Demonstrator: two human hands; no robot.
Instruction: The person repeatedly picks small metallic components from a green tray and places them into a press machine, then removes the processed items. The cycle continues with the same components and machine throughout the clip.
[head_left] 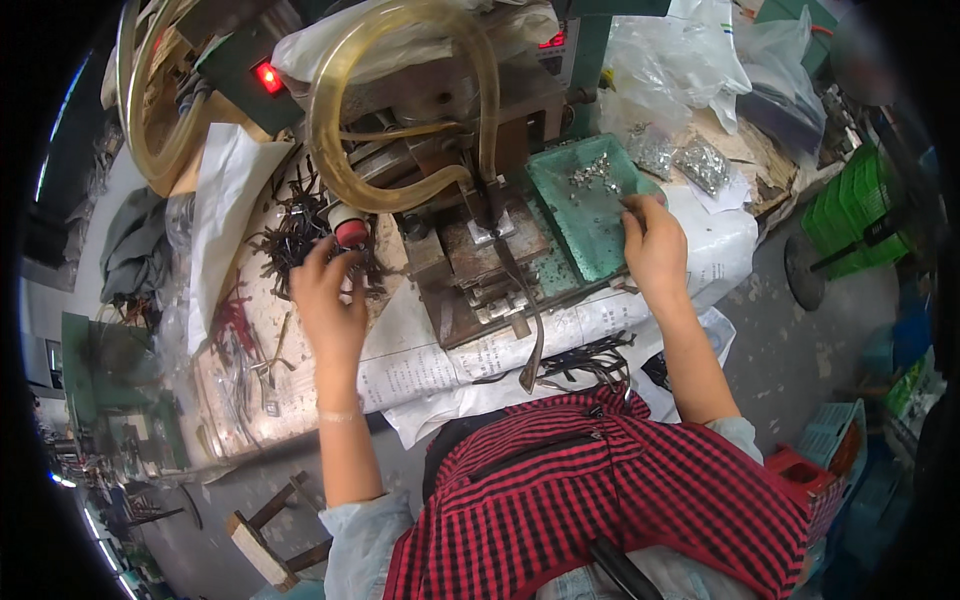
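My left hand [332, 302] has its fingers apart and slightly curled beside a red push button [351, 233]. Close to it is a pile of thin dark strips [290, 235] resembling eyeglass temples. My right hand [657, 248] is over the right rim of a green tray [575, 235], thumb and fingers brought together; whatever they may pinch is too small to name. Small silvery metal parts [600, 177] lie scattered in that tray. Between my hands, one dark eyeglass temple [517, 280] sits in the metal fixture [470, 255], its curved end hanging toward me.
Thick yellowish hoses [322, 125] loop over the bench machine. More dark temples [590, 362] lie at the near edge, by my checked apron. Bags of small metal parts [702, 163] stand right of the tray. At left are thin metal strips [235, 385]; a wooden stool [262, 550] stands below.
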